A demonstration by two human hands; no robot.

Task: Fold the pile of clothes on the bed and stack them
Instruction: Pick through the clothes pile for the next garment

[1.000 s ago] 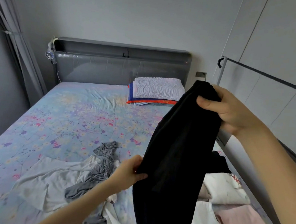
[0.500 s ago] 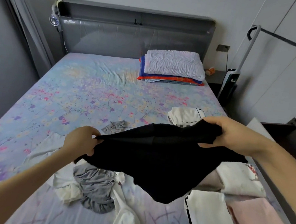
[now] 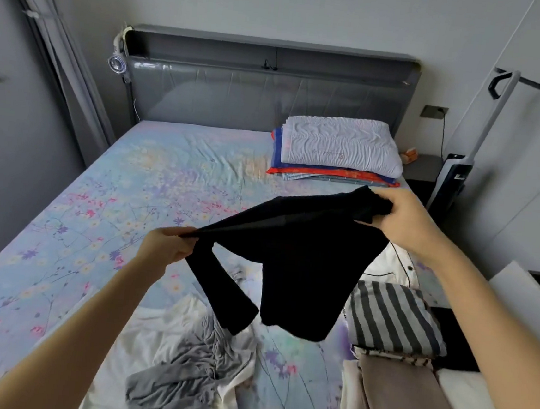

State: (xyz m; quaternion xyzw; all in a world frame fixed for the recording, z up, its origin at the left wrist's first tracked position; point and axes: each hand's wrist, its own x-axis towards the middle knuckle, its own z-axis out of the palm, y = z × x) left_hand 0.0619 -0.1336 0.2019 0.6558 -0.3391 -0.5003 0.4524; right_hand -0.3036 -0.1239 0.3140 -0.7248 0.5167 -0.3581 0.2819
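Note:
A black garment [image 3: 303, 260] hangs in the air above the bed, stretched between my two hands. My left hand [image 3: 167, 247] pinches its left edge, and a sleeve dangles below it. My right hand [image 3: 402, 220] grips the bunched upper right end. Under the garment lies a loose pile: a crumpled grey piece [image 3: 185, 384] on white cloth [image 3: 157, 328]. At the right edge of the bed sit folded clothes: a striped piece [image 3: 393, 318], a taupe piece [image 3: 407, 405] and a white garment with dark trim [image 3: 394, 265].
The bed has a floral sheet [image 3: 123, 210] and a grey headboard [image 3: 267, 82]. A white pillow [image 3: 340, 143] lies on folded blankets at the top right. A vacuum [image 3: 455, 179] stands by the nightstand. Wardrobe doors run along the right; a curtain hangs at left.
The black garment went from hanging upright to being stretched sideways. My left hand moved out left, my right hand came down. The view shifted, and the striped and taupe folded pieces now show.

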